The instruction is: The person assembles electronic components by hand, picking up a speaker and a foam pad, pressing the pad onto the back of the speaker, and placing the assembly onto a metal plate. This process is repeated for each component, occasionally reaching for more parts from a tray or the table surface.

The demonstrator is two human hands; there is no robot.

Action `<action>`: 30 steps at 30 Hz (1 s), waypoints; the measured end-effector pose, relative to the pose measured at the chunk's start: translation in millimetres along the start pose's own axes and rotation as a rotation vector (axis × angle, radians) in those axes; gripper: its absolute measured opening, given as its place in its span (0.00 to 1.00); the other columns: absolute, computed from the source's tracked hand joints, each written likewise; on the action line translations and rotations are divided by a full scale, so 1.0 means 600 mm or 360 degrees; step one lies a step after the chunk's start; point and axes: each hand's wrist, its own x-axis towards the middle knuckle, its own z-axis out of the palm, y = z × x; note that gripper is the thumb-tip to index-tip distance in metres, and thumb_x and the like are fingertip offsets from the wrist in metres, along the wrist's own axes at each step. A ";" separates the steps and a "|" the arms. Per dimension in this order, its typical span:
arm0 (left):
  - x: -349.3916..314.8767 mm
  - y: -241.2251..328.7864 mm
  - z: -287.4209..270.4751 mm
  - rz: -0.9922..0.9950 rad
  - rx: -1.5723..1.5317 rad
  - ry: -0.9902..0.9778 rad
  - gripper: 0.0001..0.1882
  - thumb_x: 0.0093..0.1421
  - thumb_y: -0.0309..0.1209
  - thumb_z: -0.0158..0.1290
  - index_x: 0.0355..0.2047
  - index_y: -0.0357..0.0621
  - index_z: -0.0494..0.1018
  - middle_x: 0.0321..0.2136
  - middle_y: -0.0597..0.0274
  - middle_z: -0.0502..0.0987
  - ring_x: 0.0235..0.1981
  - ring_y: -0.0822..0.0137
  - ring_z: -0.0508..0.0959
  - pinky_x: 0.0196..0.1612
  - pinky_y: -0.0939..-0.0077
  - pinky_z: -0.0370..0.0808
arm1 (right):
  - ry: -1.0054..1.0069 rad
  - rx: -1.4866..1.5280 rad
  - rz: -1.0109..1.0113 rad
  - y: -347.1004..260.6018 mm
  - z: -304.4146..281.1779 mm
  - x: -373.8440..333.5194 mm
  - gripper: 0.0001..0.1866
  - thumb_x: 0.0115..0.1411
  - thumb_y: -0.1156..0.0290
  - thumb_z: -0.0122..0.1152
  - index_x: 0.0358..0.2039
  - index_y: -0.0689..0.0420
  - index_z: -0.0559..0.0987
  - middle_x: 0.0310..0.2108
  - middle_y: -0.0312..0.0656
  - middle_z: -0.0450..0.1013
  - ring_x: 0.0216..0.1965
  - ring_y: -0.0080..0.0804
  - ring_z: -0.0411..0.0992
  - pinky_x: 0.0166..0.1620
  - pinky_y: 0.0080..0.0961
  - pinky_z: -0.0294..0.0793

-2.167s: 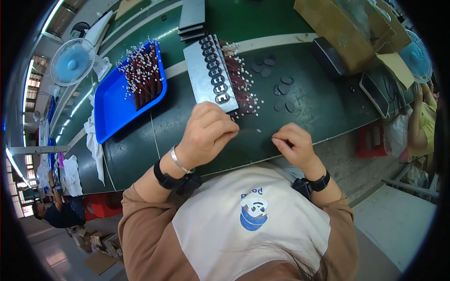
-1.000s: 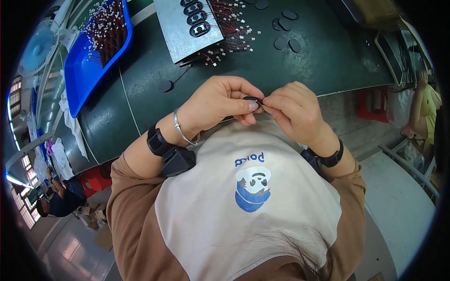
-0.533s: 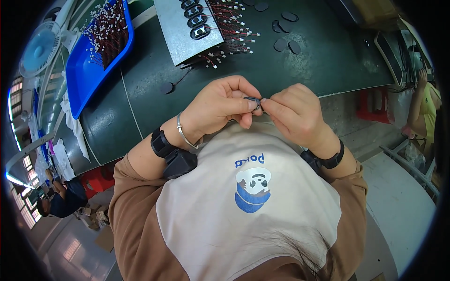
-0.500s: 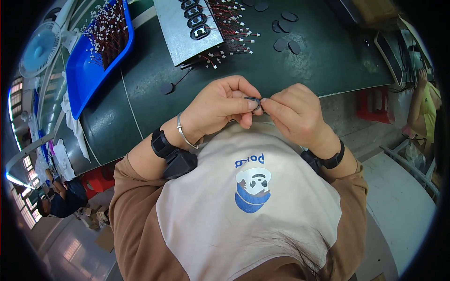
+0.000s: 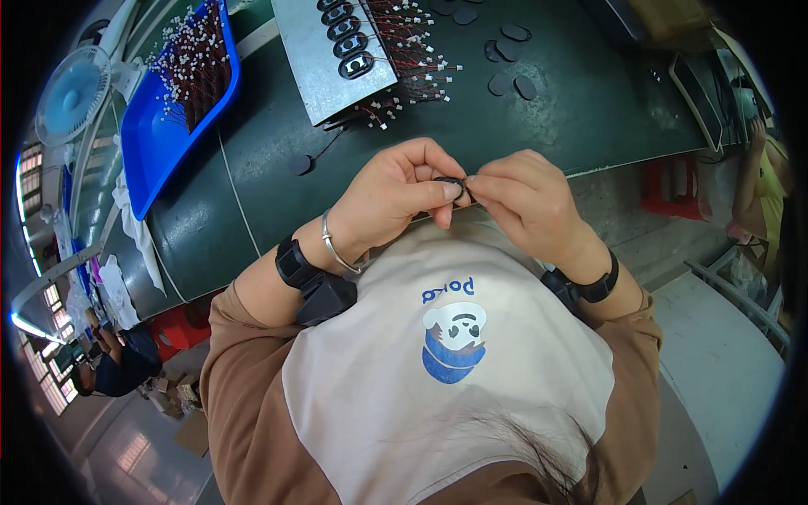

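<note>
Between the thumb and fingers of my left hand (image 5: pixel 404 187) is a small black oval part (image 5: pixel 451 182), held just past the table's near edge. My right hand (image 5: pixel 528 200) pinches at the right side of that part; its fingertips hide what exactly they grip. Beyond my hands, a grey metal plate (image 5: pixel 324 71) carries a row of black oval speakers (image 5: pixel 356 66) with pale centres. Their thin red and black wires (image 5: pixel 412 63) run off to the right and end in small white connectors. A loose dark oval piece (image 5: pixel 300 164) with a short wire lies left of my hands.
Several flat black oval pieces (image 5: pixel 525 87) are scattered on the green tabletop (image 5: pixel 598 118). On the left, a blue tray (image 5: pixel 151 160) holds a bundle of wires with white connectors. A fan (image 5: pixel 74 94) stands beyond it. Co-workers sit at both sides.
The view has shifted slightly. Both hands stay together at the black oval part, with only a small movement of the fingers around it.
</note>
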 end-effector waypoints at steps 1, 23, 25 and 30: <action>0.000 0.003 0.002 0.0002 0.0003 -0.0004 0.07 0.57 0.18 0.49 0.37 0.37 0.68 0.31 0.49 0.77 0.23 0.70 0.77 0.29 0.83 0.75 | 0.0001 0.0069 0.0062 -0.001 -0.003 0.001 0.13 0.39 0.77 0.66 0.30 0.59 0.77 0.28 0.40 0.71 0.28 0.36 0.69 0.30 0.28 0.66; -0.006 0.026 -0.022 -0.0461 -0.0123 -0.0447 0.16 0.57 0.22 0.52 0.46 0.31 0.67 0.40 0.48 0.75 0.40 0.60 0.78 0.46 0.71 0.76 | 0.0124 -0.0341 0.0191 0.062 -0.037 0.048 0.17 0.38 0.66 0.71 0.31 0.56 0.78 0.35 0.39 0.69 0.37 0.37 0.67 0.40 0.32 0.63; -0.004 0.025 -0.027 -0.0413 -0.0141 -0.0483 0.16 0.56 0.22 0.52 0.45 0.31 0.68 0.40 0.47 0.74 0.40 0.59 0.78 0.46 0.70 0.76 | 0.0183 -0.0770 0.0366 0.084 -0.033 0.053 0.17 0.39 0.65 0.70 0.31 0.56 0.78 0.35 0.39 0.69 0.38 0.37 0.67 0.41 0.32 0.62; -0.003 0.020 -0.033 -0.0260 -0.0279 -0.0491 0.16 0.56 0.22 0.52 0.45 0.31 0.68 0.41 0.46 0.74 0.41 0.59 0.77 0.46 0.69 0.76 | 0.0013 -0.0930 0.0451 0.102 -0.022 0.061 0.16 0.38 0.66 0.70 0.29 0.56 0.77 0.33 0.38 0.69 0.37 0.36 0.66 0.41 0.32 0.61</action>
